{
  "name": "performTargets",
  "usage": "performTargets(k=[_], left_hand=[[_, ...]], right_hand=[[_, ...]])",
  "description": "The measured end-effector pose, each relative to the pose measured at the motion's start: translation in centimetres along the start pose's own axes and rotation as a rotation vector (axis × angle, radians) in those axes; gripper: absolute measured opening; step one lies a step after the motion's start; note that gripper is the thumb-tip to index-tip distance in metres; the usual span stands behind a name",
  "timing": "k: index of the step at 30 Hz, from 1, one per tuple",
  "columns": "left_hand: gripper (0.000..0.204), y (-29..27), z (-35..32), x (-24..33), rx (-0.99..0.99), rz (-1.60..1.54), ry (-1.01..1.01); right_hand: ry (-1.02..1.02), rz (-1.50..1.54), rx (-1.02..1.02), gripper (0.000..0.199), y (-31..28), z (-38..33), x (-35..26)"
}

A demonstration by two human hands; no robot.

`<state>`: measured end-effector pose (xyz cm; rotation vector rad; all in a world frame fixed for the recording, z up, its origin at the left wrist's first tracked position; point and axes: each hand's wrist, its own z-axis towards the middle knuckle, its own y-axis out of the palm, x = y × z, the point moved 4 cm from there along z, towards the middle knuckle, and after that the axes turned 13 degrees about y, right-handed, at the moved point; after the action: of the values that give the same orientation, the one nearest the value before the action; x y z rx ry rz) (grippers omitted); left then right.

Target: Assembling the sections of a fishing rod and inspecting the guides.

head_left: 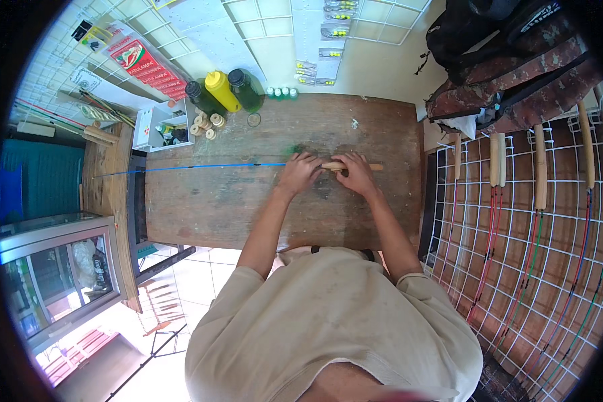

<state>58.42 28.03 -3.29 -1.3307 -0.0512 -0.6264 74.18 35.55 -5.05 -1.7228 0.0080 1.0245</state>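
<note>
A fishing rod with a thin blue shaft (208, 165) and a pale wooden handle (376, 167) lies crosswise over the brown wooden table (214, 214), its tip reaching out past the left edge. My left hand (301, 173) is closed about the spot where the shaft meets the handle, and its fingers hide that joint. Just to the right, my right hand (356, 174) grips the wooden handle with thumb and fingers. The handle's end sticks out beyond the right hand.
At the back left stand dark bottles (246, 90), a yellow bottle (222, 91), wooden spools (210, 121) and a white box (159, 127). Small white-capped bottles (283, 93) line the wall. More rods (541, 167) hang on a white wire rack (516, 254) at right, below bags (516, 80).
</note>
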Motion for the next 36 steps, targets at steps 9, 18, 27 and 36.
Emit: performTargets(k=[9, 18, 27, 36], left_hand=[[0.025, 0.1, -0.7, -1.0, -0.004, -0.026, -0.066], [0.023, -0.9, -1.7, -1.6, 0.038, -0.037, -0.096], [0.023, -1.5, -1.8, -1.2, 0.015, 0.021, -0.065], [0.027, -0.8, -1.0, -0.4, 0.007, 0.003, -0.070]], right_hand=[[0.046, -0.020, -0.082, 0.045, 0.2, 0.0, 0.5], [-0.010, 0.031, -0.054, 0.043, 0.1, 0.4, -1.0], [-0.036, 0.020, -0.007, 0.041, 0.3, 0.4, -1.7], [0.005, -0.066, -0.001, 0.048, -0.1, 0.1, -1.3]])
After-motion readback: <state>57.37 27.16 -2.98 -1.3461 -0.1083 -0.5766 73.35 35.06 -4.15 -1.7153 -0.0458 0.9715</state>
